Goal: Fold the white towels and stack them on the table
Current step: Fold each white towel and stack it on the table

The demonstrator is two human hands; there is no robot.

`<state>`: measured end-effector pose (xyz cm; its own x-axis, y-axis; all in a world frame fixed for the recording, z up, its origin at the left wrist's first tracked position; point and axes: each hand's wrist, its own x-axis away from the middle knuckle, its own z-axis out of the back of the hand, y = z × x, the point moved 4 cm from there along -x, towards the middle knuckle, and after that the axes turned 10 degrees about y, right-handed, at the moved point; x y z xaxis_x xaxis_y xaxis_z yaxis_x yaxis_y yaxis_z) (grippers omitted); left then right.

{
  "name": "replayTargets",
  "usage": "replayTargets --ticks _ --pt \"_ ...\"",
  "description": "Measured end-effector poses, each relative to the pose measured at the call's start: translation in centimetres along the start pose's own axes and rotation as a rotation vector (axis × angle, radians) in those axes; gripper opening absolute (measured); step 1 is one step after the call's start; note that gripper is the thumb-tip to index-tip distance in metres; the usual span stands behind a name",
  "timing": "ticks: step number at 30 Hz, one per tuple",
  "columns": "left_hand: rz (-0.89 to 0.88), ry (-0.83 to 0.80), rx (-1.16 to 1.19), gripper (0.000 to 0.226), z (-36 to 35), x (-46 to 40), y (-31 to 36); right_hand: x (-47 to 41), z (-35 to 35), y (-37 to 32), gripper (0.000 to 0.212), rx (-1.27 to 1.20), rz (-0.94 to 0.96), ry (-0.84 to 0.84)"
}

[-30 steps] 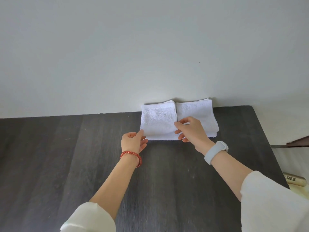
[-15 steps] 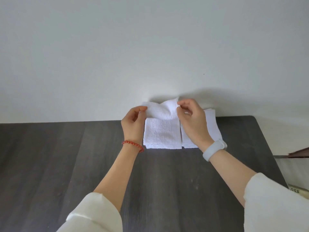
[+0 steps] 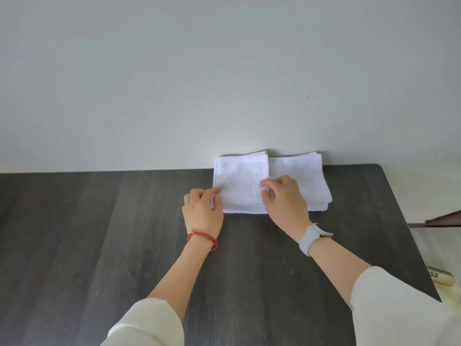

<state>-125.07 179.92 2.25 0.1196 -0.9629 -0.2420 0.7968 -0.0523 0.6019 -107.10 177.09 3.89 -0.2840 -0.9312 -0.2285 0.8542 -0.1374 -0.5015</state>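
A folded white towel (image 3: 240,184) lies flat on the dark wooden table (image 3: 99,245), against the back wall. Right beside it, touching, sits a stack of folded white towels (image 3: 311,181). My left hand (image 3: 203,212), with a red bead bracelet on its wrist, pinches the folded towel's left edge between thumb and fingers. My right hand (image 3: 284,201), with a pale wristband, pinches the same towel's right edge near the seam between the two piles and covers part of the stack's front.
The table's right edge and rounded far corner (image 3: 384,171) lie just past the stack. Beyond that edge are a dark brown object (image 3: 441,219) and a cream roll with printed letters (image 3: 439,277). A plain pale wall rises directly behind the towels.
Half a second ago both hands held the towel's near edge lifted over its far edge. The towel now lies flat, and both hands have come back to its side edges.
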Motion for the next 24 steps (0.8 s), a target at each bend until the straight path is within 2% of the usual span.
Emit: replayTargets --ticks 2,3,6,8,12,14,16,18,20,21,22,24 --pt "-0.194 0.06 -0.091 0.031 0.0 0.4 0.9 0.1 0.2 -0.3 0.027 0.163 0.164 0.087" --pt "-0.293 0.032 -0.137 0.035 -0.2 0.5 1.5 0.1 0.0 -0.5 0.032 0.243 0.241 0.085" --pt "-0.446 -0.208 -0.351 0.057 -1.7 0.6 2.7 -0.1 -1.4 -0.7 0.051 0.428 0.353 -0.049" --pt "-0.406 -0.332 -0.43 0.061 -2.9 0.0 2.4 -0.9 -2.1 -0.5 0.057 0.47 0.326 -0.136" --pt "-0.304 -0.447 -0.428 0.06 -4.0 -1.4 1.5 -1.9 -2.7 -0.1 0.061 0.509 0.272 -0.285" --pt "-0.301 -0.467 -0.381 0.059 -3.7 -1.7 1.6 -1.8 -2.3 -0.5 0.06 0.444 0.286 -0.27" --pt "-0.28 -0.411 -0.274 0.057 -3.0 -1.8 1.6 -1.6 -0.8 -0.6 0.052 0.228 0.248 -0.191" --pt "-0.129 -0.333 -0.066 0.055 -2.1 -2.0 1.2 -1.4 1.4 0.4 0.046 0.016 0.14 0.027" --pt "0.156 -0.335 0.227 0.055 -1.4 -2.1 0.6 -1.2 3.6 2.8 0.042 -0.063 -0.027 0.242" --pt "0.304 -0.361 0.356 0.055 -1.2 -2.0 0.3 -1.2 4.2 4.2 0.041 -0.09 -0.14 0.289" --pt "0.415 -0.387 0.436 0.055 -1.1 -1.9 0.2 -1.1 4.5 5.7 0.041 -0.147 -0.292 0.283" --pt "0.511 -0.43 0.488 0.055 -1.1 -1.8 0.2 -0.5 4.0 8.1 0.046 -0.305 -0.618 0.144"
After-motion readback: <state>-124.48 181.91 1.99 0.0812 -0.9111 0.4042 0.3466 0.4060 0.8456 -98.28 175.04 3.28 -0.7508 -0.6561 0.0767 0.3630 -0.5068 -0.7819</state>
